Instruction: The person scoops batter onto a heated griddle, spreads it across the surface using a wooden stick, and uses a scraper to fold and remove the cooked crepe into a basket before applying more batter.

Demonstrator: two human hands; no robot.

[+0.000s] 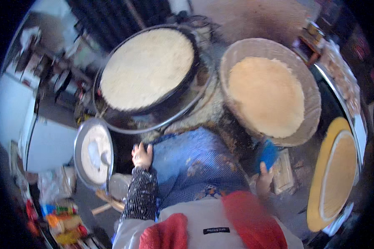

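My left hand (142, 156) rests at the edge of a blue patterned cloth (190, 162) over my lap, fingers apart, holding nothing that shows. Beside it stands a metal basin (78, 152) of pale batter with a ladle (105, 158) in it. My right hand (263, 181) grips a blurred blue object (268, 155), perhaps a plastic scraper. In front sits a round dark griddle (187, 87) covered by a pale flatbread (149, 68). A wide, shallow brownish basket or bowl (311, 105), just beyond the blue object, holds a browner flatbread (268, 96).
A metal ring (162, 128) surrounds the griddle. To the right leans a yellow oval board or tray (314, 199) bearing a tan disc (341, 174). Wooden sticks (107, 200) and a clear container (119, 186) lie by the batter basin. Colourful packets (64, 222) sit at lower left.
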